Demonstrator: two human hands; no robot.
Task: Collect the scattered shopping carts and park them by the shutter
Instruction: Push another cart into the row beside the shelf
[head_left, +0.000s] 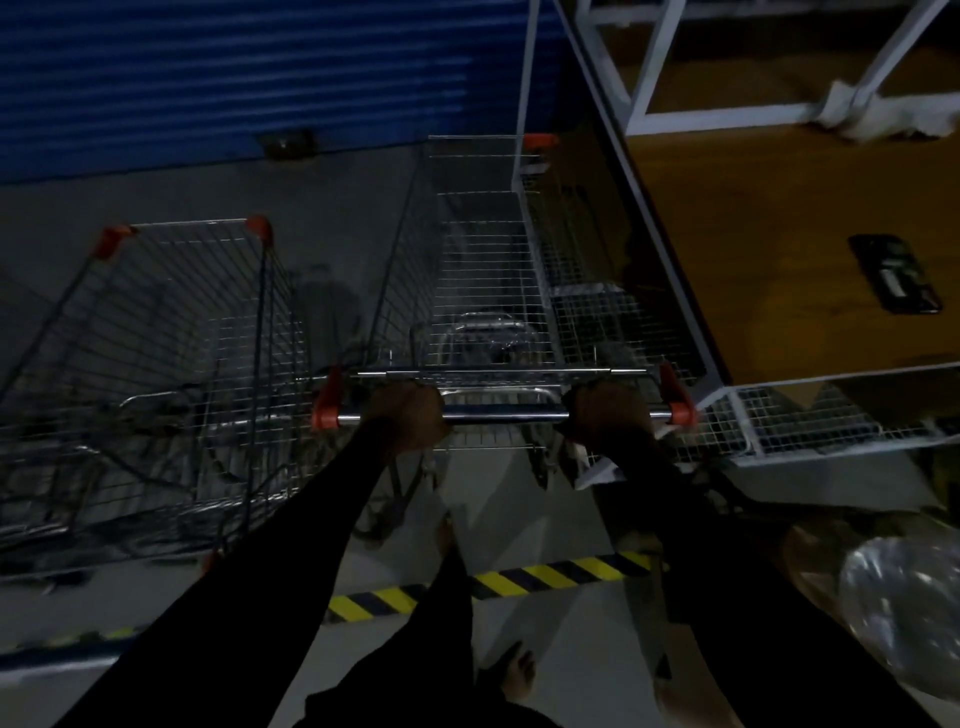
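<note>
On the cart handle (501, 415), the left hand (408, 418) and right hand (608, 415) each curl tight around the bar. The cart (467, 260) stretches ahead of them toward the blue shutter (234, 73). Another cart (171, 338) stands left of the hands.
</note>
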